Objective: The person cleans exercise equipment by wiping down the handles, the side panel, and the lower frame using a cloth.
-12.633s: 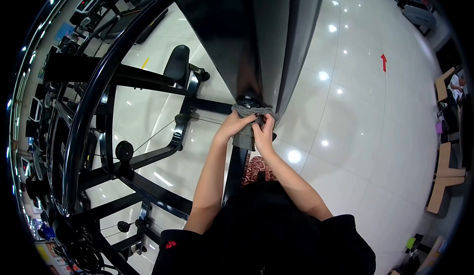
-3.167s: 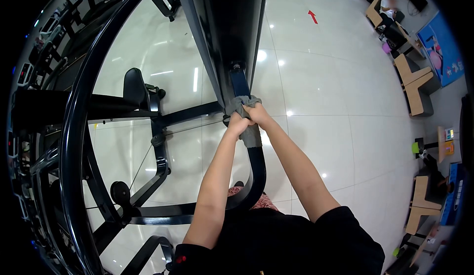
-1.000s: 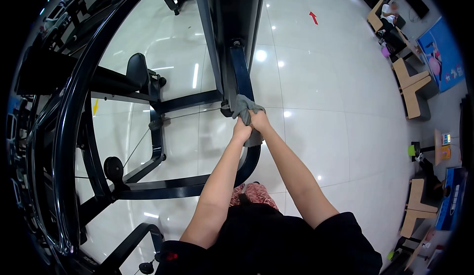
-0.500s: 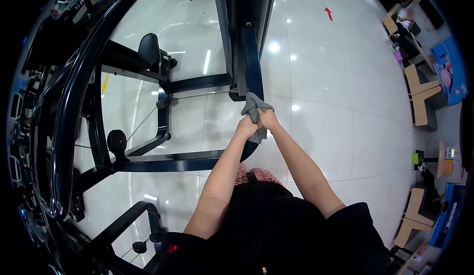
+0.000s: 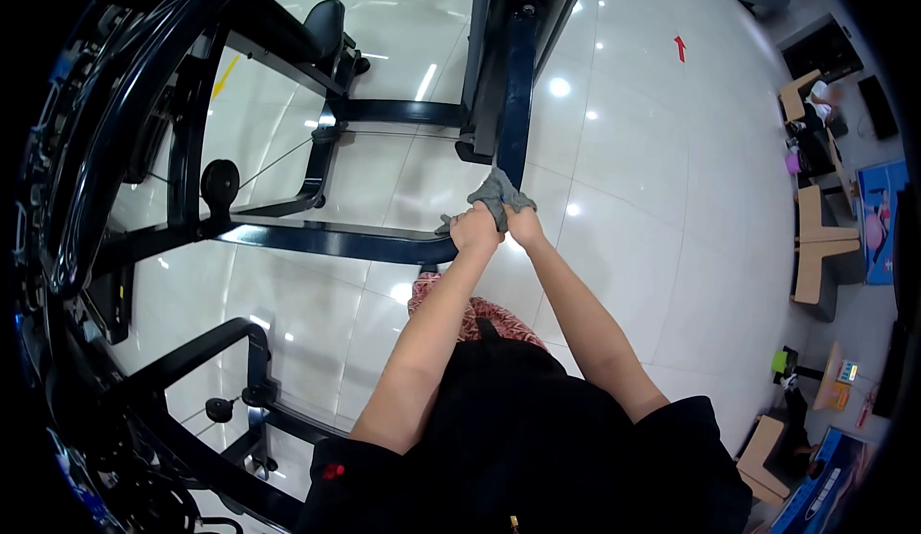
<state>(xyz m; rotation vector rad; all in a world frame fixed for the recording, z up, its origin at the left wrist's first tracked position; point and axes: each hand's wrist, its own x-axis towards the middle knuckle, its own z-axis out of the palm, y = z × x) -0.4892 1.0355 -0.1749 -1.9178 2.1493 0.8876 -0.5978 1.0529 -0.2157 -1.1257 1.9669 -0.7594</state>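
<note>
Both my hands are together on a grey cloth (image 5: 495, 191), bunched around the dark blue tubular frame (image 5: 516, 102) of a gym machine. My left hand (image 5: 475, 228) is closed on the cloth, with a corner of it sticking out at the left. Close beside it, my right hand (image 5: 524, 225) grips the cloth's right side. The cloth sits near the bend where the tube turns left into a low bar (image 5: 336, 239). Part of the tube is hidden under the cloth and my hands.
A pulley wheel (image 5: 220, 183) with a cable and a padded seat (image 5: 324, 27) belong to the machinery at left. Another machine frame (image 5: 201, 354) stands at lower left. Benches (image 5: 818, 237) and seated people line the right side. A red arrow (image 5: 680, 48) marks the tiled floor.
The view has shifted, and the machine's lower bar appears higher. My hands and the cloth are now nearer the bend in the tube. The left hand has turned, and a cloth corner shows beside it.
</note>
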